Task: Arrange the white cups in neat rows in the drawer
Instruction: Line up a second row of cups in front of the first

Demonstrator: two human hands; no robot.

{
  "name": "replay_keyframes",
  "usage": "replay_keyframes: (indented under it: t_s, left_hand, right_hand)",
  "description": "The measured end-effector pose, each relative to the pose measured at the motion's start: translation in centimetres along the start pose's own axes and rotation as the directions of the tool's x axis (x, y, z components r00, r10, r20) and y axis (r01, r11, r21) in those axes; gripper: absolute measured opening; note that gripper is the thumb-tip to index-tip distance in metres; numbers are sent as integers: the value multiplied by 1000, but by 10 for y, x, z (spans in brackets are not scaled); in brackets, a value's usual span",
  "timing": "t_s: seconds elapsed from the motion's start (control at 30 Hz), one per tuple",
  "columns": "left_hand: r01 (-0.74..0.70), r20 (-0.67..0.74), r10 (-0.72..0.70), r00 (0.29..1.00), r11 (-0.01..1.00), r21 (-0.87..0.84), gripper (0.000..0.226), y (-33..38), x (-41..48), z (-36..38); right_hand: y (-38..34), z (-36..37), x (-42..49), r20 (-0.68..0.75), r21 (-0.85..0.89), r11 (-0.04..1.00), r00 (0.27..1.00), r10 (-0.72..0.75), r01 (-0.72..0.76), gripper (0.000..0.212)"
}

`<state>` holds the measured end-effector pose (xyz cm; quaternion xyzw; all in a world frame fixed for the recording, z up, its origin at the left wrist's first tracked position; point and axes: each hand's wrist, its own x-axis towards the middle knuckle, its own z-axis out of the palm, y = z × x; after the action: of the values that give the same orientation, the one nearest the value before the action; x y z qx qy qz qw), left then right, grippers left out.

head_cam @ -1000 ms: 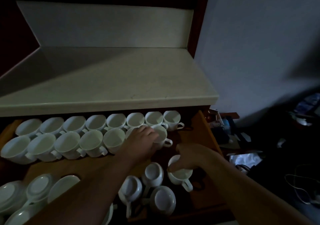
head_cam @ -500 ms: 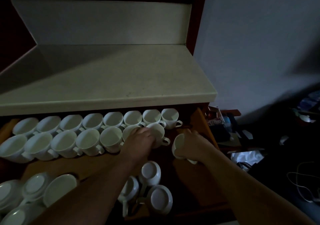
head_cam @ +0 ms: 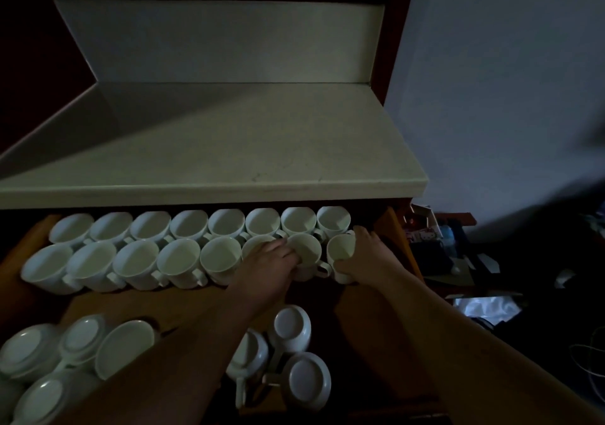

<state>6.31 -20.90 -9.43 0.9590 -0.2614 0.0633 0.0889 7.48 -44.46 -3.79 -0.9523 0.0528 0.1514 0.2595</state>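
In the drawer (head_cam: 157, 303), the right hand (head_cam: 371, 256) grips the end cup (head_cam: 341, 248) while the left hand (head_cam: 270, 262) holds its neighbour (head_cam: 306, 249).

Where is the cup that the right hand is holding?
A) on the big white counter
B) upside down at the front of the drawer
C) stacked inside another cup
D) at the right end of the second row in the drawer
D. The right hand grips the white cup, mouth up, at the right end of the second row, beside the neighbouring cup that the left hand holds.
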Motion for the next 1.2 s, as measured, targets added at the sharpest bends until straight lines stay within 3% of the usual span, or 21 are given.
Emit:
replay_keyframes:
  t_s: [0.2, 0.57, 0.93, 1.2]
  left_hand:
    - [10, 5, -10, 1000, 1000, 3, 9, 3, 3, -3]
    - [61, -44, -61, 997, 998, -4, 10, 5, -3, 4]
    - [96, -86, -102, 991, 993, -75, 25, 19, -7, -1]
    - [286, -71, -314, 947, 921, -264, 34, 18, -22, -55]
  right_hand:
    - [7, 10, 3, -47, 85, 996, 999, 7, -3, 92]
    - [25, 26, 2, -103, 270, 962, 993, 65, -35, 82]
    - [25, 27, 0, -82, 320, 947, 995, 61, -31, 95]
    - [-11, -3, -16, -269, 244, 957, 959, -87, 155, 61]
